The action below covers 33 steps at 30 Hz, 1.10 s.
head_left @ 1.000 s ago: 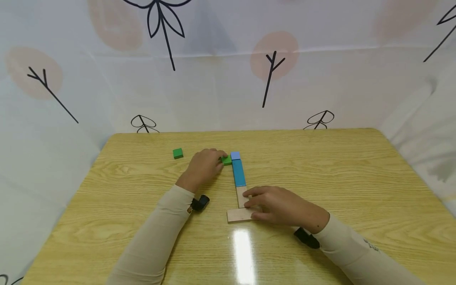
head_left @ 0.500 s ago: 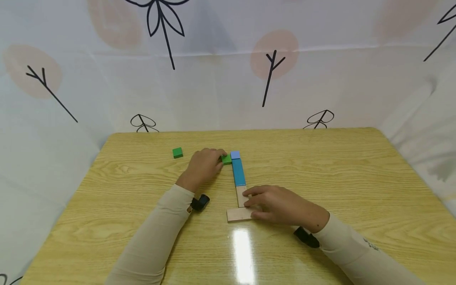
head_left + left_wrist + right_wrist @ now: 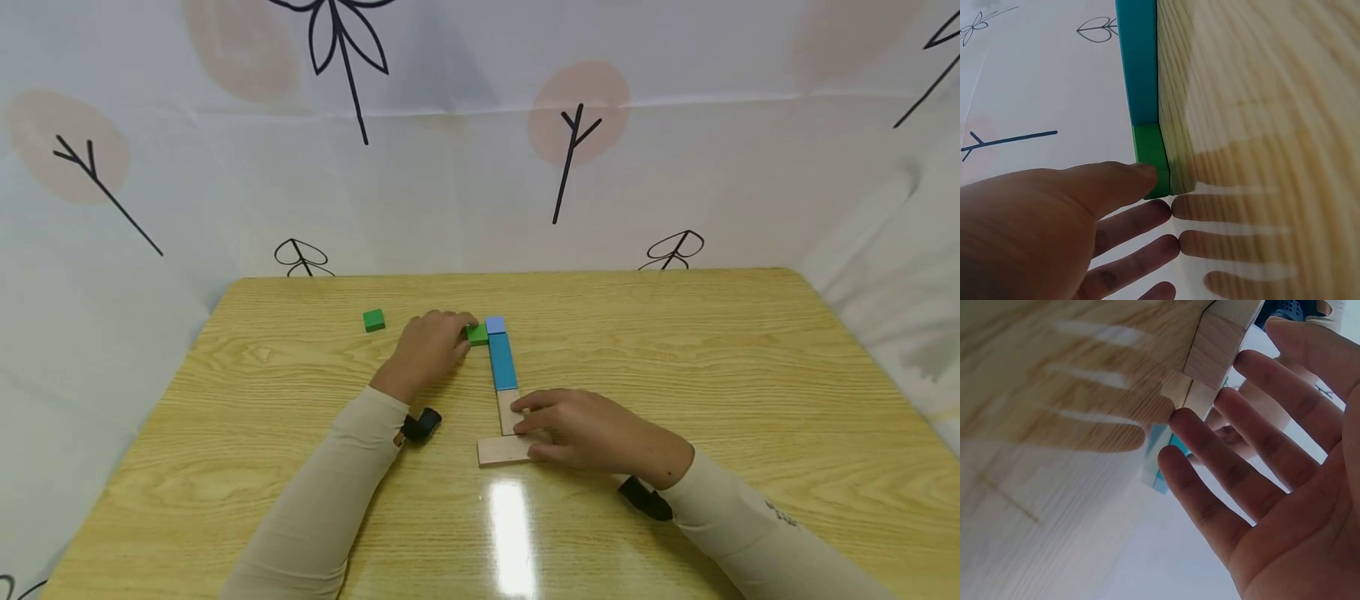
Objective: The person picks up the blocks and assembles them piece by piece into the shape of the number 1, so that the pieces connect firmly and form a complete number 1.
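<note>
A row of wooden blocks lies flat on the table. From the far end come a small light-blue block (image 3: 495, 325), a longer blue block (image 3: 502, 362) and a plain wood block (image 3: 507, 412). Crosswise at the near end lies a plain wood plank (image 3: 501, 451), its right part covered by my right hand (image 3: 588, 429). That hand's fingers, loosely extended, touch the plain block and plank. My left hand (image 3: 427, 350) pinches a green block (image 3: 477, 336) beside the light-blue one; in the left wrist view its thumb presses the green block (image 3: 1149, 147).
Another green block (image 3: 373, 320) lies apart at the far left of the wood-grain table (image 3: 712, 358). A patterned white cloth (image 3: 450, 192) hangs behind the table's far edge. Each wrist wears a small black camera, the left one (image 3: 422, 426) near the table surface.
Both hands and all the blocks keep their places. Only the whole head view shifts very slightly.
</note>
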Motion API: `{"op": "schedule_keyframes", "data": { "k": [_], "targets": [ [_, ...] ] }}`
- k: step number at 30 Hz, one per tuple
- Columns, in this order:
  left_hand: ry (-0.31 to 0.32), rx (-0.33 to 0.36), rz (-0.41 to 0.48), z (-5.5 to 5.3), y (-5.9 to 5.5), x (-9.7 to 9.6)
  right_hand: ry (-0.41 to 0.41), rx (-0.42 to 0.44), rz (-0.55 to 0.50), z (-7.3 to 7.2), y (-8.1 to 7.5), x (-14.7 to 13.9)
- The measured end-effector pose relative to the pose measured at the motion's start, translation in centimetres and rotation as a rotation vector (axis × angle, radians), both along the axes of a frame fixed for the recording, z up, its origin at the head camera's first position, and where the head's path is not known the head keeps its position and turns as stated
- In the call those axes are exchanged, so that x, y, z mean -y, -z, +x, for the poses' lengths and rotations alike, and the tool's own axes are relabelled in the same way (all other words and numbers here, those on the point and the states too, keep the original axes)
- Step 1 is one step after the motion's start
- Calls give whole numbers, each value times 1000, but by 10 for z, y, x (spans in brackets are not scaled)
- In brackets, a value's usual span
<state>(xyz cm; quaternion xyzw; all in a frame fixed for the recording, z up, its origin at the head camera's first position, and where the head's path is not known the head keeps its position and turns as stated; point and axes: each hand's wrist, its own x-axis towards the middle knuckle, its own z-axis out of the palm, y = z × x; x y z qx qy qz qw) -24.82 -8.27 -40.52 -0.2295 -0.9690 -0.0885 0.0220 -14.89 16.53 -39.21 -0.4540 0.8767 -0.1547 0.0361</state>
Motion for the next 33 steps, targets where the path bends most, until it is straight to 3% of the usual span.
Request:
{"op": "schedule_keyframes", "data": {
  "k": [17,27,33],
  "targets": [
    [-16,35,4,1,-9,6,11,21,4,1,-1,1],
    [-36,-12,-14,-1,-10,12,6,17,3,-1,0,0],
    [-65,4,9,-2,-14,18,5,15,5,-1,0,0]
  ]
}}
